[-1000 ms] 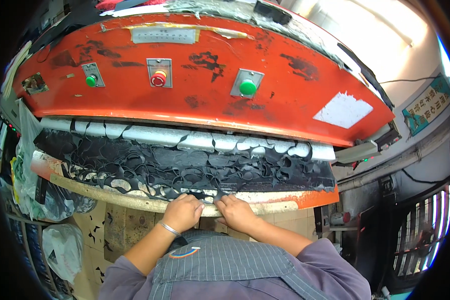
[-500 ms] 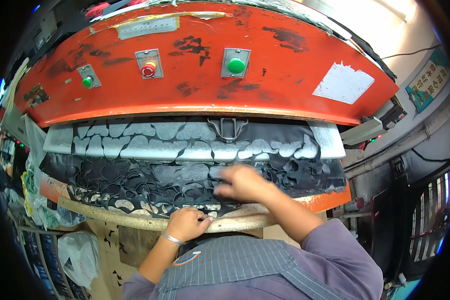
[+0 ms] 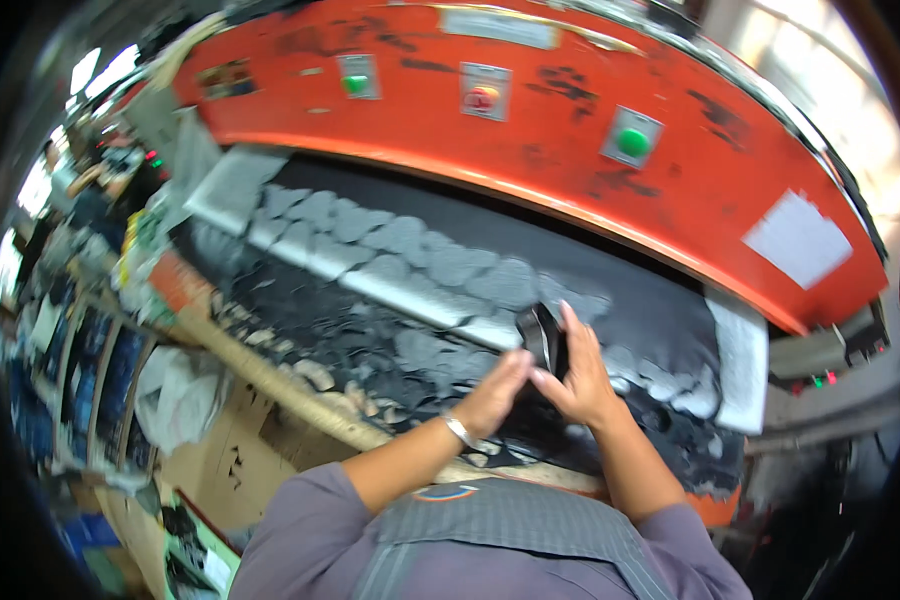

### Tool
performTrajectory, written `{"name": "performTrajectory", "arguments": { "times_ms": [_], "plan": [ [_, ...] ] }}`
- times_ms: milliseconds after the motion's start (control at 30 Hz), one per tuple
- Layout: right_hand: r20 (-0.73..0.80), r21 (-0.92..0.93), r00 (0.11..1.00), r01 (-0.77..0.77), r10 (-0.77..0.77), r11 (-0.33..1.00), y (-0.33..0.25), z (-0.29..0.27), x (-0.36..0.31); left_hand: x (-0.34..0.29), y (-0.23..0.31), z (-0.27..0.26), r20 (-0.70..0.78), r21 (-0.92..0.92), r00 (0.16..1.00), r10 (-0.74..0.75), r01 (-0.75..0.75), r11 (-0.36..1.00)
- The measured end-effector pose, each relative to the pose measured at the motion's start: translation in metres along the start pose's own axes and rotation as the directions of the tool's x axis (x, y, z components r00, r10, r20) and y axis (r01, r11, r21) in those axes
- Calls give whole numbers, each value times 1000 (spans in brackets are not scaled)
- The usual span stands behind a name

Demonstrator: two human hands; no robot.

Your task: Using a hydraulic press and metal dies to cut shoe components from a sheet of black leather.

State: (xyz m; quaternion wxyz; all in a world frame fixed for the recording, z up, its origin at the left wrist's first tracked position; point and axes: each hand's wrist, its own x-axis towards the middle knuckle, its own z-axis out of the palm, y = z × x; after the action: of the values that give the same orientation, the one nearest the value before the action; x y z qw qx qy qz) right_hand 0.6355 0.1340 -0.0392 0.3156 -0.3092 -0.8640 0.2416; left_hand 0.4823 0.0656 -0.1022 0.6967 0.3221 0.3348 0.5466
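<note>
Between my two hands is a small black cutting die [image 3: 540, 333], a curved loop with a shiny edge, blurred by motion. My right hand [image 3: 586, 378] grips its right side, fingers pointing up and thumb below. Against its lower left press the fingertips of my left hand [image 3: 495, 395], a silver bracelet at that wrist. Beneath lies a black sheet [image 3: 630, 290] with rows of rounded cut-outs, where a pale cutting board [image 3: 232, 190] shows through. Dark cut scraps [image 3: 340, 340] heap along the near side.
An orange press beam [image 3: 410, 100] with green and red buttons spans the far side. The worn table edge [image 3: 270, 375] runs in front of me. Left of it are a white plastic bag [image 3: 175, 395] and a rack of dark goods [image 3: 110, 385].
My view has swung left and tilted. The die has left the sheet and is between my hands. My left hand has risen from the table edge to join my right.
</note>
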Motion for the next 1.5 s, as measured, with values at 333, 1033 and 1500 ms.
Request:
{"name": "performTrajectory", "arguments": {
  "times_ms": [333,1033,1500],
  "plan": [
    [390,358,921,-147,-5,922,-53,-71,-61,-86,-5,78,279,-204,960,-2,61,977],
    [-14,35,997,79,-78,996,14,-40,-46,-173,-17,-59,-914,-287,376,153,-865,412],
    [680,-179,730,245,-60,953,42,-80,-74,-591,-80,-79,-531,696,-768,-358,-636,333]
  ]
}}
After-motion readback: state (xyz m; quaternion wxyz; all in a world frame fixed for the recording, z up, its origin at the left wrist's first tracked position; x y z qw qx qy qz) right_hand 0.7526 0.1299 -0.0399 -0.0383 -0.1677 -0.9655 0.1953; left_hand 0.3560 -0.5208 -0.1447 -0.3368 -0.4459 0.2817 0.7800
